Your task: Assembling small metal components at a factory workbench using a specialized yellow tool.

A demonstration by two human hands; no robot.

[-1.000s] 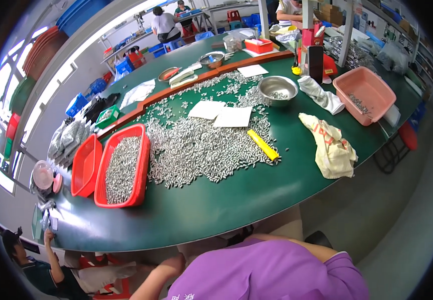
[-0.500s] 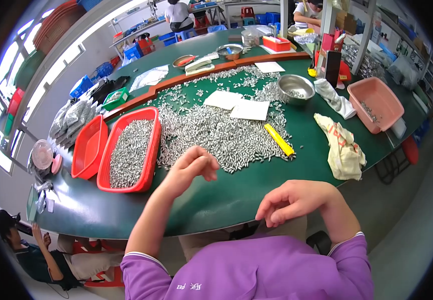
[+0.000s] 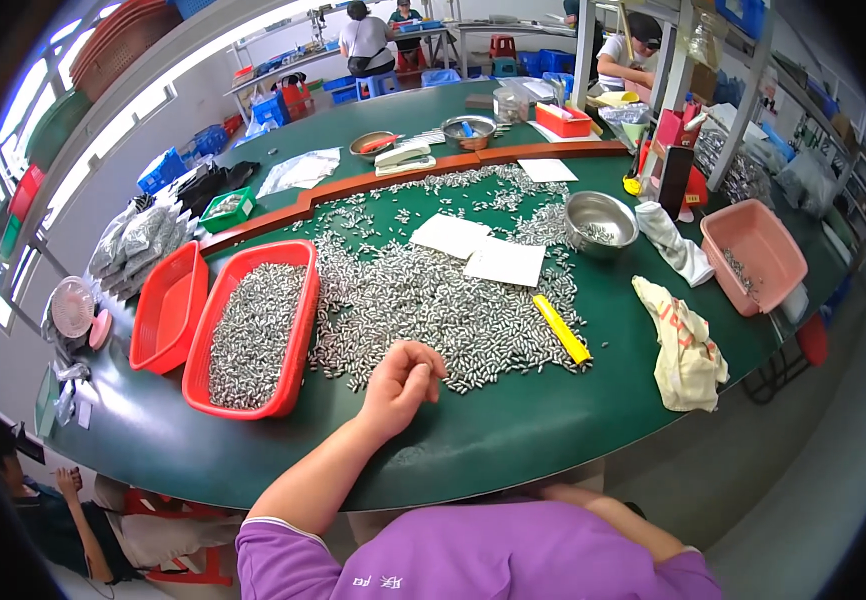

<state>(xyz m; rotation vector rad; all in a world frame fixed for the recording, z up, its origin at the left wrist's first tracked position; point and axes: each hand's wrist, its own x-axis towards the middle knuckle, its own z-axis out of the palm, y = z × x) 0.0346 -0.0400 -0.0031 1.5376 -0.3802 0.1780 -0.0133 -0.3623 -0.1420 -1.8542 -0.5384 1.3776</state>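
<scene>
My left hand [image 3: 403, 385] is closed at the near edge of a wide spread of small silvery metal pieces [image 3: 443, 315]. Its fingers curl in with the thumb against them, and whatever may be inside is hidden. My right forearm [image 3: 633, 525] runs down by the table's front edge, with the right hand low at my lap and its fingers out of sight. Two white cards [image 3: 506, 262] lie on the pieces, and a yellow strip [image 3: 561, 328] rests at their right side. Left of the spread stands a red basket [image 3: 303, 345] full of similar pieces.
An empty-looking red basket [image 3: 168, 310] stands far left beside bagged pieces. On the right are a steel bowl [image 3: 601, 222], a pink basin [image 3: 753, 255], a white cloth [image 3: 673, 243] and a cream cloth bag [image 3: 681, 350]. A brown wooden rail [image 3: 393, 177] crosses behind; other people sit beyond.
My right hand has dropped from above the table's front edge to my lap. My left hand has moved slightly right and nearer, its fingers more curled. The view has shifted a little.
</scene>
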